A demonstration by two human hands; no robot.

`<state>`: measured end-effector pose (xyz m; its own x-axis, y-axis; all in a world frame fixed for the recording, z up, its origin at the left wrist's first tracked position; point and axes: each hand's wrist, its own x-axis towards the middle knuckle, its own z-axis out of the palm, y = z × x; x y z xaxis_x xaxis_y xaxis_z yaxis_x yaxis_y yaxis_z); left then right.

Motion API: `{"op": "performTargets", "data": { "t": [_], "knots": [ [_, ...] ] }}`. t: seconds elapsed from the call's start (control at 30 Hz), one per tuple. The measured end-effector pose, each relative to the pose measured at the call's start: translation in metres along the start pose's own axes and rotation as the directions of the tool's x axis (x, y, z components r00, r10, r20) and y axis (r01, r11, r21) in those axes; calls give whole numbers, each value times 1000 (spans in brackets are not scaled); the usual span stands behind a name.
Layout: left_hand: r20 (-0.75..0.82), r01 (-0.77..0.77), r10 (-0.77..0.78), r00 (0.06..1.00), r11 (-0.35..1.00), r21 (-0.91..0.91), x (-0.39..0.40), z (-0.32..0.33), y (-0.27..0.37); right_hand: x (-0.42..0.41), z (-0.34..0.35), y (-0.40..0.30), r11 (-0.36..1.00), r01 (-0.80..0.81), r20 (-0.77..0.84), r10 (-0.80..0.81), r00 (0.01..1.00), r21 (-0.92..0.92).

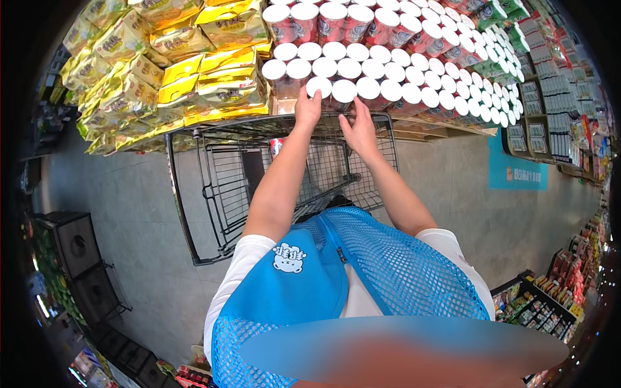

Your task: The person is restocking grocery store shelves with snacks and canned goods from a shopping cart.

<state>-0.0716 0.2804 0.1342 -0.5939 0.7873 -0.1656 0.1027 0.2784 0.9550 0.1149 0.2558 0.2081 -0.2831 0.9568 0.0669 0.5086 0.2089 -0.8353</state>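
Note:
White-lidded red canisters (373,69) stand in stepped rows on a display in front of me. My left hand (308,107) is at the front row, its fingertips against a canister with a white lid (318,88); whether it grips it I cannot tell. Just right of it, my right hand (360,125) has its fingers apart, the fingertips close to the lower right edge of the neighbouring canister's lid (344,91). Below both hands is a black wire shopping cart (225,182), with one red and blue canister (277,145) inside, partly hidden by my left forearm.
Yellow snack bags (228,87) are stacked left of the canisters. Green canisters (495,99) continue the display to the right. Further right are shelves (533,116) of packaged goods and a blue floor sign (518,169). Black crates (80,242) stand at the left.

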Motion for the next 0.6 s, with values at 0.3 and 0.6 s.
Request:
{"op": "performTargets", "data": {
  "t": [0.3, 0.6],
  "knots": [
    [20, -79, 76, 997, 969, 236, -12, -12, 25, 24, 18, -14, 962, 34, 34, -26, 999, -272],
    [78, -40, 26, 997, 983, 178, -15, -22, 32, 29, 14, -19, 867, 94, 54, -77, 996, -490]
  ]
}}
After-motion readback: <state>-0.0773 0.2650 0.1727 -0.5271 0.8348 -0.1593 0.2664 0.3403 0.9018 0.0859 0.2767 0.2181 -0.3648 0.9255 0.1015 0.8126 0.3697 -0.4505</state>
